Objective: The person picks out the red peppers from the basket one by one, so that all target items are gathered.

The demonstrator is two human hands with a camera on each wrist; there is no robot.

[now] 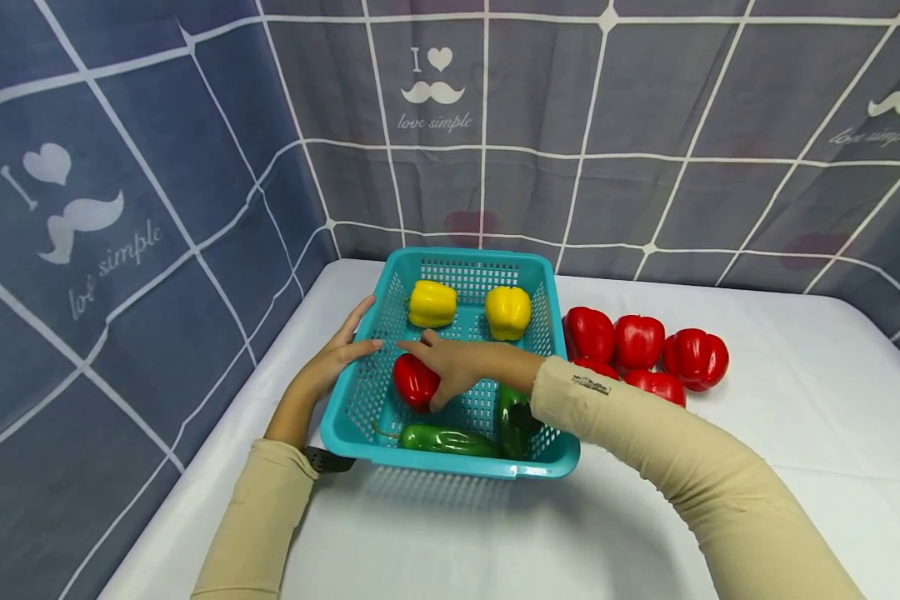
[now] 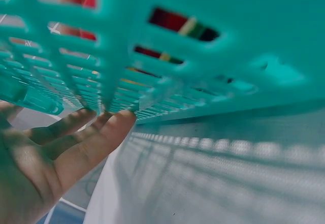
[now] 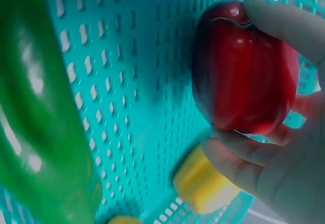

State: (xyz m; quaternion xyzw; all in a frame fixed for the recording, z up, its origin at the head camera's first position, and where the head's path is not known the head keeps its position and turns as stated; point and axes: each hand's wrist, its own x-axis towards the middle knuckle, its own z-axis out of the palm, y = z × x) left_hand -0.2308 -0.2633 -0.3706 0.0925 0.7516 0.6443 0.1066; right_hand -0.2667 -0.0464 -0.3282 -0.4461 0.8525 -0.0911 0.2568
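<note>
A red bell pepper (image 1: 414, 383) is in my right hand (image 1: 461, 367), inside the left half of a turquoise perforated basket (image 1: 450, 463). In the right wrist view the thumb lies at the top of that pepper (image 3: 244, 76) and the fingers curl under it. My left hand (image 1: 328, 363) touches the basket's left side, thumb at the rim; its fingers (image 2: 96, 145) extend along the outer wall. Two yellow bell peppers (image 1: 432, 303) sit toward the back of the basket. One long green pepper (image 1: 450, 440) lies along the front, and another green pepper (image 1: 512, 421) is partly hidden by my right forearm.
Several red bell peppers (image 1: 696, 358) are grouped on the white tabletop (image 1: 787, 400), close to the basket's right side. My right sleeve (image 1: 645, 442) crosses in front of some of them. Grey checked cloth (image 1: 540, 100) hangs behind and at the left.
</note>
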